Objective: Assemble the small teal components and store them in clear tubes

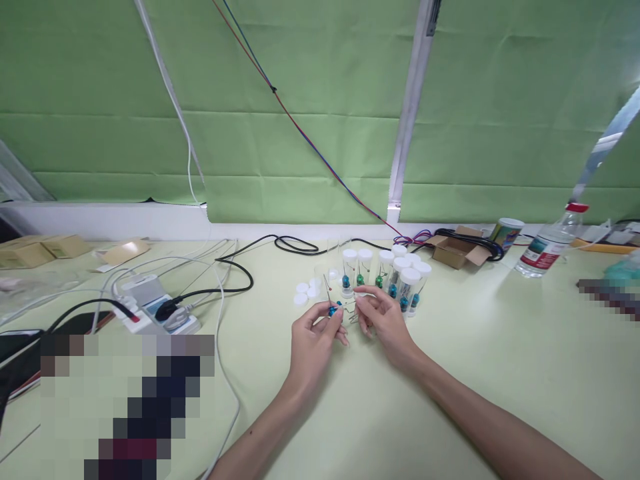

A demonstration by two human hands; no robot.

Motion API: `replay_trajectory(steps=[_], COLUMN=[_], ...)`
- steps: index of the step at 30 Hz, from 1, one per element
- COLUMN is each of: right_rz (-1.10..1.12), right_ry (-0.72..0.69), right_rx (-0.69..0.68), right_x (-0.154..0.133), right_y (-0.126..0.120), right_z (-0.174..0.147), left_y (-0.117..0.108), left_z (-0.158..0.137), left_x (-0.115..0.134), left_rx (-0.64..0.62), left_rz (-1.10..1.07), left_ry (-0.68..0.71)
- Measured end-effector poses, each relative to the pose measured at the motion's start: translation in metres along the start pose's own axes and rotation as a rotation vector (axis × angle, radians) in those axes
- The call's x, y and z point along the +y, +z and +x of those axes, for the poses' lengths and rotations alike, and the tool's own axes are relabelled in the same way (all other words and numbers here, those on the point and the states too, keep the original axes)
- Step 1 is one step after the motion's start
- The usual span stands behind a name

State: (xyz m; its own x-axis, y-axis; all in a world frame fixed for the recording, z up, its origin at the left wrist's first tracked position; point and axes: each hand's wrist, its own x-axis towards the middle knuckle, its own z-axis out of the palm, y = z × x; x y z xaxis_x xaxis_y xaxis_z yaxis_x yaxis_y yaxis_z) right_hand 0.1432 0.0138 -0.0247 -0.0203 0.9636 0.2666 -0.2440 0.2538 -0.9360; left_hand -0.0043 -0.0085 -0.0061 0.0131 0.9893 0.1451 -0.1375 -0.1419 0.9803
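Though near vials (409, 283), right hand (384, 319) (room nearside)

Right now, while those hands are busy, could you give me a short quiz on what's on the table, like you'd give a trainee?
1. Multiple choice: what colour is the cap on the plastic bottle? A) blue B) red C) green
2. True or false: in this view, the loose white caps lie to the left of the capped tubes.
3. Fill in: the left hand holds a small ____ part with its fingers.

Key: 1. B, red. 2. True. 3. blue.
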Motion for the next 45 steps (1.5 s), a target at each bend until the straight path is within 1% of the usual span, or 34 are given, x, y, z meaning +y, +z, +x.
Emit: replay_trajectory(steps=[5,21,33,45], right_rz=[-0.018,-0.011,-0.021,-0.018], right_ry=[-0.021,-0.020,-0.018,0.025], right_rx=[-0.014,0.044,0.056,0.051], right_x=[-0.0013,-0.0007,0.0007,0.0003], right_y=[-0.0002,0.0016,0.0007,0.0009], right_z=[0.0005,0.0016,0.0018,0.0002], left_y=[0.0004,0.0014,0.0016,0.0016], left_z=[0.0006,0.0011,0.0007,0.0012], left_x=[-0.0019,-0.0008,-0.0019,-0.0026], left_rx=[-0.001,0.010,0.000,-0.010], left_rz=[-0.025,-0.015,-0.021,0.004], left_ry=[-0.003,-0.035,-0.030,-0.019])
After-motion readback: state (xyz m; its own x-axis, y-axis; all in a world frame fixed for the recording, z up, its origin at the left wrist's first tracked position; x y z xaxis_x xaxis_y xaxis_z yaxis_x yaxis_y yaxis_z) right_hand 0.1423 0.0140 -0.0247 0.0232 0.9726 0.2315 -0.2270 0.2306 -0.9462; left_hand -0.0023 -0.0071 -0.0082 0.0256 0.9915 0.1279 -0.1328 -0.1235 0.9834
